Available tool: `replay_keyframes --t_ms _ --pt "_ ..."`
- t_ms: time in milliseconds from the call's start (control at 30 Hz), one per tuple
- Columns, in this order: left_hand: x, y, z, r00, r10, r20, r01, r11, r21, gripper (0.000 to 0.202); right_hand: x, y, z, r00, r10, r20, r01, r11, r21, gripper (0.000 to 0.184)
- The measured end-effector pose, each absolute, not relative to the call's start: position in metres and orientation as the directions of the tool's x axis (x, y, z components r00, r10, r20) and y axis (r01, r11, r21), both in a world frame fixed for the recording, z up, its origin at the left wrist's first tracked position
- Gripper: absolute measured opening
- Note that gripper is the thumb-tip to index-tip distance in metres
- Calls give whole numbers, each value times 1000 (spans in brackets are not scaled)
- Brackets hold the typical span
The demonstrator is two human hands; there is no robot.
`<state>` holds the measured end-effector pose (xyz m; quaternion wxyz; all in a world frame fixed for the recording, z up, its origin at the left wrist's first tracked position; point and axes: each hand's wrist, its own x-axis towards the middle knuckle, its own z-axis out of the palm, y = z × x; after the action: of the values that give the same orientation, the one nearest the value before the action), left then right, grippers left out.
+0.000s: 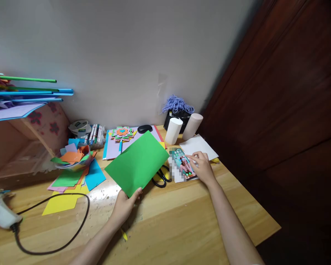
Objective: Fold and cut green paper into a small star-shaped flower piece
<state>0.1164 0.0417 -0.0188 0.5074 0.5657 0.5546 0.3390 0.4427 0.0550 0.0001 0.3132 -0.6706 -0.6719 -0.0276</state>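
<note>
In bowl [77,166], paper scraps [71,157]; left hand [123,206] gripping green sheet [137,162], right hand [203,168] free, pointing at phone [184,164].

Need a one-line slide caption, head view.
Left hand holds green paper over a wooden table while the right hand points at a lit phone.

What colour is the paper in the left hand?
The paper in the left hand is plain bright green, as the head view shows.
</note>
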Motion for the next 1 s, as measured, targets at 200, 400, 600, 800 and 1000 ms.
replay_keyframes --t_ms 200,400,600,800,1000 --pt "117 41 -18 162 976 -146 280 96 955 41 437 60 -5 3 919 393 929 143 -342 28" --pt "118 40 -17 179 972 -151 288 95 953 42 433 59 -4 25 892 451 926 149 -347 31" --pt "117 41 -20 146 986 -82 286 37 957 39 432 57 2 55 897 438 879 165 -448 27" --pt "117 42 -22 162 985 -63 264 18 964 38 439 58 -2 161 897 412 851 86 -519 20" --pt "116 40 -22 161 985 -59 239 19 971 38 436 55 3 274 888 368 746 45 -665 21"
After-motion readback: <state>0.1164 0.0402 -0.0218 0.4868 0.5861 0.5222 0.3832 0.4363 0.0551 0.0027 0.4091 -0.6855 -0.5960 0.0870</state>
